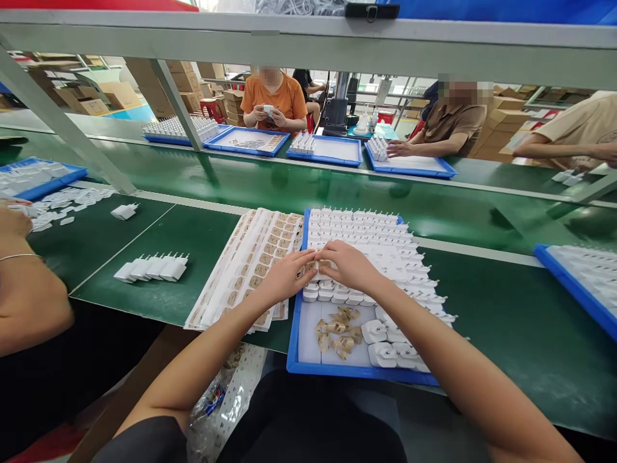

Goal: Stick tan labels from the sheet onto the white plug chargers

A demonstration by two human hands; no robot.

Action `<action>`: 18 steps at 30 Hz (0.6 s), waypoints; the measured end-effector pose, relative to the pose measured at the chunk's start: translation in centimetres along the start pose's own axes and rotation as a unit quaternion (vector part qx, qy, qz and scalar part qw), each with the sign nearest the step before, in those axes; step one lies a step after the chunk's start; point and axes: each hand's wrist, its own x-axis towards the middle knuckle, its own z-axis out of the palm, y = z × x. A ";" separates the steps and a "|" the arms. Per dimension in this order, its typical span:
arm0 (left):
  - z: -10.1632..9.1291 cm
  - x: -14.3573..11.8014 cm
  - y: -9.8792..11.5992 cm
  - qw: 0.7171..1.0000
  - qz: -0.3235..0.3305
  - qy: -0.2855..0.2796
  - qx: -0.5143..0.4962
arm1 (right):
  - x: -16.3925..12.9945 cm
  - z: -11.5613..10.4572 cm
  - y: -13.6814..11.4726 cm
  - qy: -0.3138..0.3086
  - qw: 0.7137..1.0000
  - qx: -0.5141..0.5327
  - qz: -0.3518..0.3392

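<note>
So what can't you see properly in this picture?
Head view only:
- What the left hand and right hand pinch between them: the fingertips cover it.
- Print on the label sheets: too small to read.
- The tan scraps in the blue tray: too small to tell what they are.
- The tray at right: cut off by the picture's edge.
- The neighbour's hand at left: cut off by the edge.
</note>
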 end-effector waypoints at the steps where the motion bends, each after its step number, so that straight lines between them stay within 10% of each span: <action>1: 0.0 0.0 0.0 1.000 0.001 0.000 0.003 | 0.1 0.1 0.1 0.004 1.000 0.000 -0.001; 10: 0.3 0.1 0.4 0.999 -0.012 -0.006 0.030 | -0.6 0.3 0.7 0.050 0.999 0.017 -0.009; 18: -0.3 -0.5 1.7 0.996 0.022 0.066 0.064 | -8.1 -5.1 -0.2 0.192 0.969 0.155 0.002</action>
